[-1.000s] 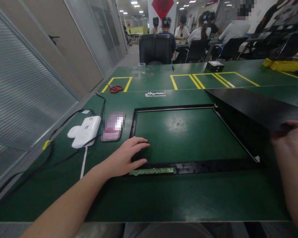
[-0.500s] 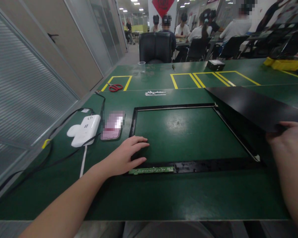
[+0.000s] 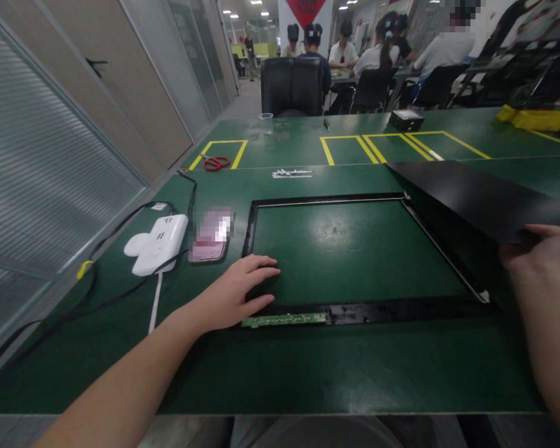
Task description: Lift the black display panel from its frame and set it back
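A black rectangular frame [image 3: 382, 311] lies flat on the green table, with a green circuit board strip [image 3: 287, 320] along its near left edge. My left hand [image 3: 242, 291] rests over the frame's near left corner, fingers apart and nothing held. At the right, my right hand [image 3: 544, 255] grips the near edge of a thin black panel [image 3: 480, 196]. That panel is tilted, its near side raised off the table, beside the frame's right side. The fingertips under the panel are hidden.
Left of the frame lie a phone [image 3: 211, 235] and a white power strip [image 3: 161, 246] with cables. Farther back are red scissors [image 3: 216, 163], small white pieces [image 3: 292, 173], a clear cup [image 3: 266, 123] and a black box [image 3: 406, 121]. People sit beyond the table.
The camera view has shifted very slightly. Both hands, the frame and the black panel stay nearly as they were.
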A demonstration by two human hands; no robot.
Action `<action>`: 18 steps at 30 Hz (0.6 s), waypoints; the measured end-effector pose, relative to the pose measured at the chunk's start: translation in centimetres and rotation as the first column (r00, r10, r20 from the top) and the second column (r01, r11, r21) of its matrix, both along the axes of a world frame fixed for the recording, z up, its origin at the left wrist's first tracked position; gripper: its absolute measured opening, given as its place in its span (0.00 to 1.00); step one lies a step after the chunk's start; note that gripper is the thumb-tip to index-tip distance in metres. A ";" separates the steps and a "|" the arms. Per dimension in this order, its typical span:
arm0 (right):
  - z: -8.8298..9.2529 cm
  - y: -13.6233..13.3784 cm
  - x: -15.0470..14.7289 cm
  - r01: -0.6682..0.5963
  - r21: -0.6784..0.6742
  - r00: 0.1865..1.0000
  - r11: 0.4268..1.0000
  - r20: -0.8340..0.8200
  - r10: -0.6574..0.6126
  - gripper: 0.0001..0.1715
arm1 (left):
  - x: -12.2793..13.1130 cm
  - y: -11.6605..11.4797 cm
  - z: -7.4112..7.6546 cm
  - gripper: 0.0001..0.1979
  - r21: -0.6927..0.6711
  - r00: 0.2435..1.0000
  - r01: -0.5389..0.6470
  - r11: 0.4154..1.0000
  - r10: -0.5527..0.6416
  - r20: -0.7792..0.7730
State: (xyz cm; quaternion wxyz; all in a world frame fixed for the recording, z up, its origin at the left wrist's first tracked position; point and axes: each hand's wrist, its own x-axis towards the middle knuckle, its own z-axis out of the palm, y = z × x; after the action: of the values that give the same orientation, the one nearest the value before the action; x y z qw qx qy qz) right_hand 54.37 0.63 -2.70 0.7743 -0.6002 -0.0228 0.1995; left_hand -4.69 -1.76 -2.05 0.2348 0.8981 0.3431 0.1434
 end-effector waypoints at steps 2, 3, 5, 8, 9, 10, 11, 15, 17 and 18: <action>1.0 -0.1 -1.3 0.042 0.044 0.997 0.998 -0.074 -0.039 0.10 | 0.1 0.0 0.2 0.21 -0.010 1.000 -0.003 1.000 0.003 -0.010; 1.3 -0.1 -1.8 0.059 0.065 0.994 0.996 -0.098 -0.052 0.10 | 0.1 -0.1 0.3 0.21 -0.015 1.000 -0.008 1.000 0.007 -0.016; 1.7 -0.3 -2.2 0.046 0.112 0.994 0.993 -0.107 -0.034 0.10 | 0.2 -0.1 0.5 0.21 -0.025 0.999 -0.017 1.000 0.016 -0.031; 1.8 -0.7 -2.3 -0.035 0.190 0.999 0.981 -0.025 0.041 0.09 | 0.3 -0.2 0.7 0.21 -0.036 0.999 -0.023 0.999 0.022 -0.037; 1.8 -0.9 -2.4 -0.056 0.208 0.998 0.977 0.013 0.054 0.09 | 0.3 -0.2 0.8 0.21 -0.040 0.999 -0.024 0.999 0.023 -0.031; 2.0 -1.0 -2.6 -0.071 0.221 0.997 0.973 0.045 0.062 0.08 | 0.3 -0.2 0.8 0.21 -0.045 0.999 -0.024 0.999 0.023 -0.022; 2.2 -1.1 -3.0 -0.074 0.231 0.996 0.970 0.064 0.061 0.08 | 0.4 -0.2 0.8 0.21 -0.050 1.000 -0.024 0.998 0.024 -0.011; 3.7 -1.4 -5.5 -0.047 0.267 0.999 0.963 0.012 0.046 0.08 | 0.5 -0.3 1.0 0.21 -0.075 0.998 -0.051 0.996 0.054 0.038; 4.4 -1.5 -6.4 -0.057 0.291 0.998 0.955 0.013 0.056 0.09 | 0.5 -0.3 1.0 0.21 -0.080 0.994 -0.081 0.994 0.087 0.073; 4.7 -1.6 -6.7 -0.081 0.300 0.997 0.950 0.030 0.075 0.09 | 0.4 -0.2 1.0 0.21 -0.078 0.989 -0.101 0.992 0.108 0.098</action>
State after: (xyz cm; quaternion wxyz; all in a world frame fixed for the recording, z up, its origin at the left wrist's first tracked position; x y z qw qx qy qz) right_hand 47.67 -0.95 2.00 0.8479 -0.4756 -0.0836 0.2188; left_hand -4.28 -2.00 -1.04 0.2766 0.8612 0.3823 0.1887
